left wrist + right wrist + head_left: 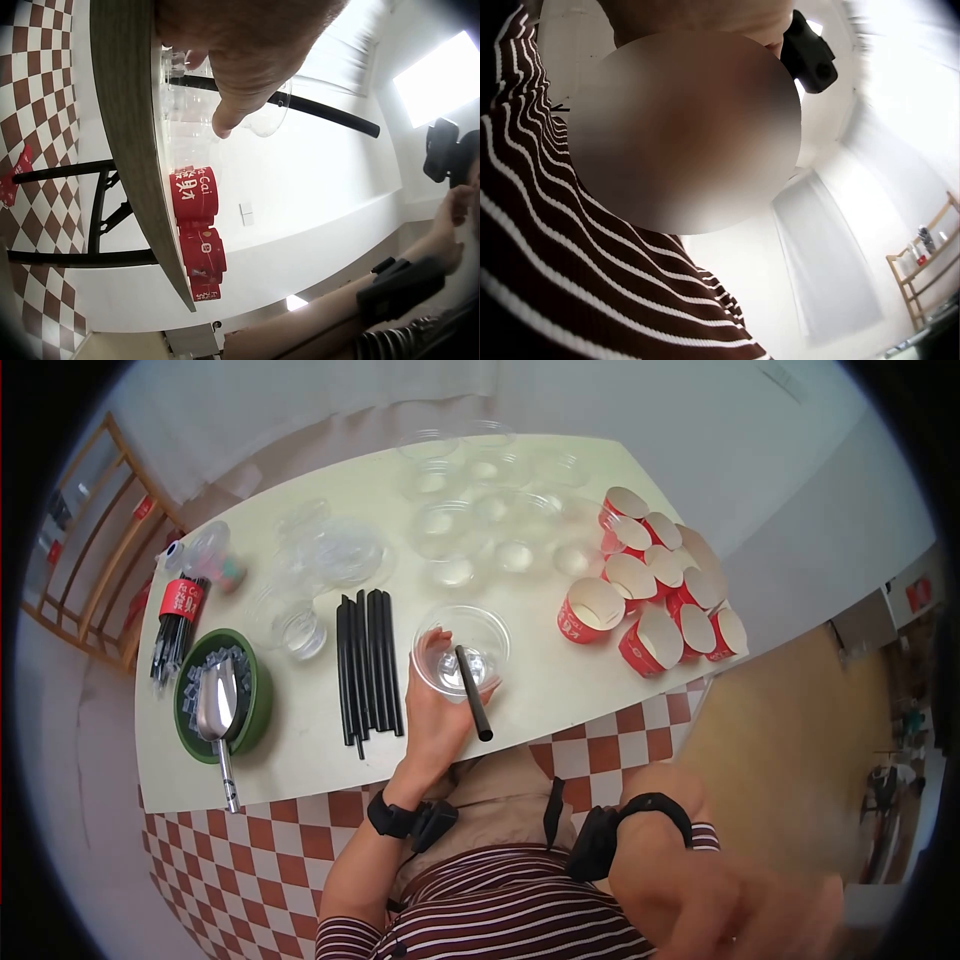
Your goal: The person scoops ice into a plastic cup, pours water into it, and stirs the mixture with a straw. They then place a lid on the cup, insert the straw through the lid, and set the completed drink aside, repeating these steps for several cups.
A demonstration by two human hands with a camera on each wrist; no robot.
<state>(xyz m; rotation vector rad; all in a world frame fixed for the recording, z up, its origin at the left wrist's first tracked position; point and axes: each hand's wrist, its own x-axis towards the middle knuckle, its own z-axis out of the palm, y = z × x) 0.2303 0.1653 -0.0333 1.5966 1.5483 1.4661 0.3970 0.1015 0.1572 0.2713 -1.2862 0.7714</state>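
A clear plastic cup (pixel 462 622) stands near the table's front edge, its rim round and open. My left hand (pixel 436 712) grips it low on its side, fingertips showing behind the wall. One black straw (pixel 474 695) leans in this cup and juts out toward my body. In the left wrist view the thumb (pixel 226 120) lies along the cup and the straw's free end (pixel 337 120) sticks up past it. My right hand (pixel 735 910) is raised off the table close to my head, blurred in the head view; I cannot tell whether it holds anything.
Black straws (pixel 368 665) lie in a row left of the cup. A green bowl (pixel 262 710) with clear cubes and a metal scoop (pixel 217 705) stands farther left. Red paper cups (pixel 590 610) cluster right; clear cups (pixel 450 525) stand behind. Clear lids (pixel 340 550) lie back left.
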